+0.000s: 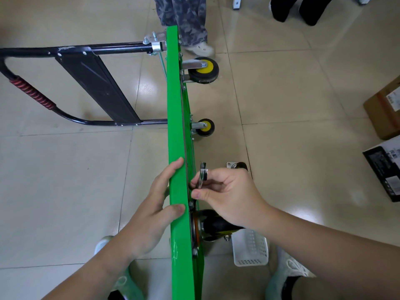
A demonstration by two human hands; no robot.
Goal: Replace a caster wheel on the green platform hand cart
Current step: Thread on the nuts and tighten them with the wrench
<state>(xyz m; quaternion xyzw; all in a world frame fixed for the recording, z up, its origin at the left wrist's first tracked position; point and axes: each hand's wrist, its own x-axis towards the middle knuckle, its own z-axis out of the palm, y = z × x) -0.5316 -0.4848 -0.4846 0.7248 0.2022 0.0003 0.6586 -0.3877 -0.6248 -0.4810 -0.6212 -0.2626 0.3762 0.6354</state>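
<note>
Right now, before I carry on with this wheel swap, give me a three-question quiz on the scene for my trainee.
1. True or false: the cart stands flat on all its wheels.
2. What does the right hand hold against the cart's underside? A hammer, B wrench, C screwdriver.
3. Fill in: a loose wheel lies on the ____, just beyond the right hand.

Key: 1 false, it stands on its edge. 2 B. 3 floor.
</note>
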